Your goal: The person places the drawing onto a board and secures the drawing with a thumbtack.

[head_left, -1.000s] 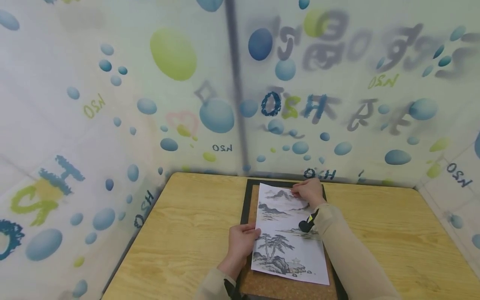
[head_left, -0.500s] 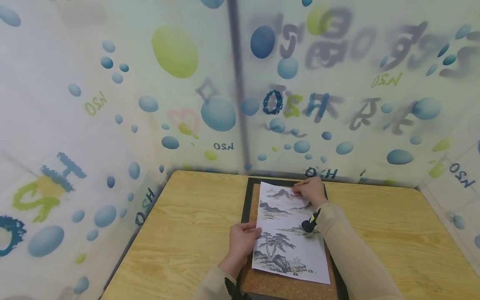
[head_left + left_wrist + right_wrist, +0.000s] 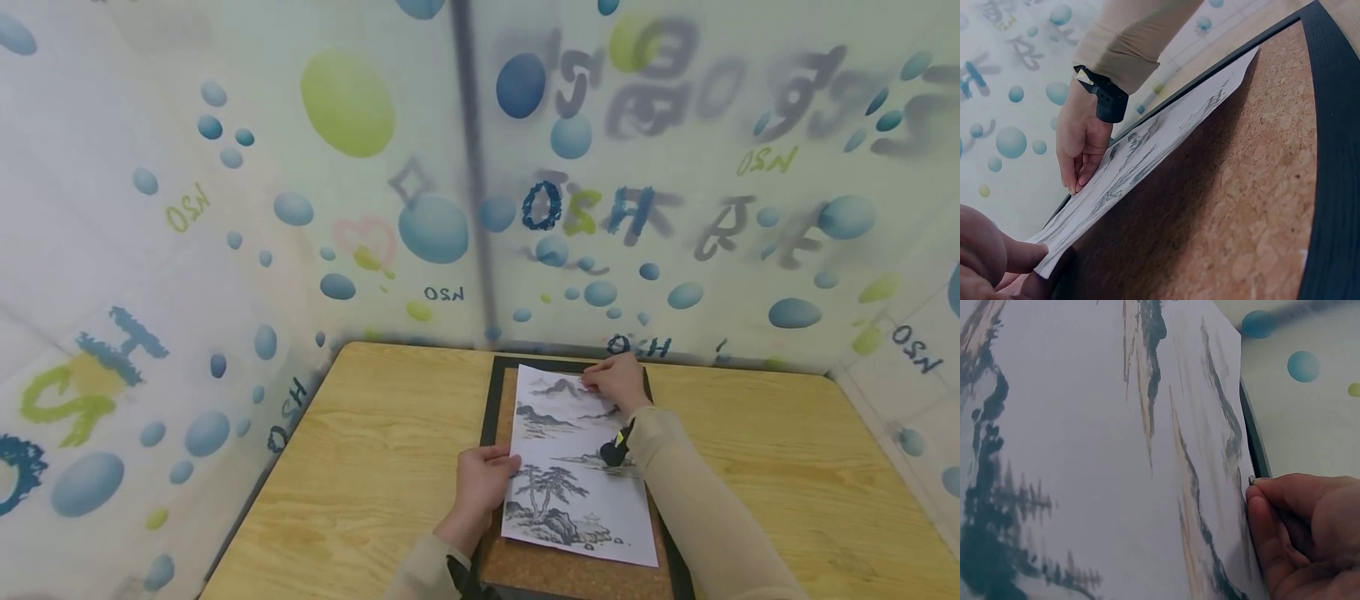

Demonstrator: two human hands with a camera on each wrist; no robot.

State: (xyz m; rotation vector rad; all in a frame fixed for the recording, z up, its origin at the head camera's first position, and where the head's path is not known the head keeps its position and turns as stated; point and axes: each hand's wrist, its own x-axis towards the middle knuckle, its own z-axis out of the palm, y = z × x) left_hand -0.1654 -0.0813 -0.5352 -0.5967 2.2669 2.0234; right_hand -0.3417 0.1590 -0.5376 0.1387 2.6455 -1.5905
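Observation:
A sheet of paper (image 3: pixel 585 446) printed with an ink landscape of mountains and pine trees lies over a cork board (image 3: pixel 570 573) with a black frame. My left hand (image 3: pixel 482 487) pinches the paper's left edge, thumb on top and fingers beneath. In the left wrist view this long edge stands raised off the cork, with shadow under it. At the paper's top edge my right hand (image 3: pixel 621 382) pinches a small silvery thumbtack (image 3: pixel 1252 480) between thumb and forefinger, right against the sheet. Most of the tack is hidden by the fingertips.
The board lies on a light wooden table (image 3: pixel 375 467), near its back edge. A pale curtain (image 3: pixel 360 250) with blue and green bubble prints hangs close behind and along the sides. Each wrist wears a black camera, such as the right wrist camera (image 3: pixel 613 452).
The head view shifts slightly. Both hands keep their places on the paper, and nothing else visibly moves.

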